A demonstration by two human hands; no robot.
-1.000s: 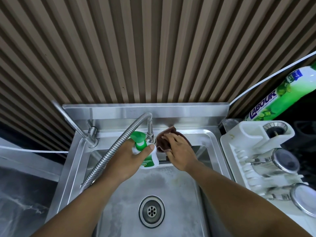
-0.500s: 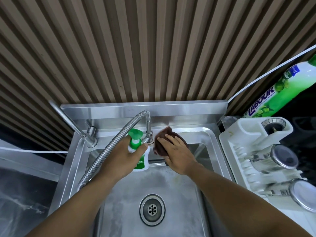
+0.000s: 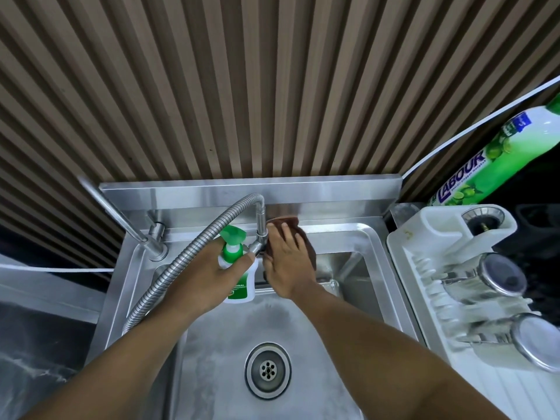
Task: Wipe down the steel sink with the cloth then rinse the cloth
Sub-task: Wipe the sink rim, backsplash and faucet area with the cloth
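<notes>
Since a moment ago the right hand [image 3: 288,262] has slid the brown cloth [image 3: 307,248] up to the back edge of the steel sink [image 3: 366,234], right beside the tap pipe [image 3: 260,215]. Its fingers lie flat and straight, pressing the cloth onto the back rim. The left hand [image 3: 209,274] has its fingers and thumb curled round a green and white soap bottle [image 3: 242,287], just left of the cloth. The drain [image 3: 268,370] sits in the middle of the bowl. A white dish rack [image 3: 406,268] with shiny cups [image 3: 497,274] stands past the sink's right edge.
</notes>
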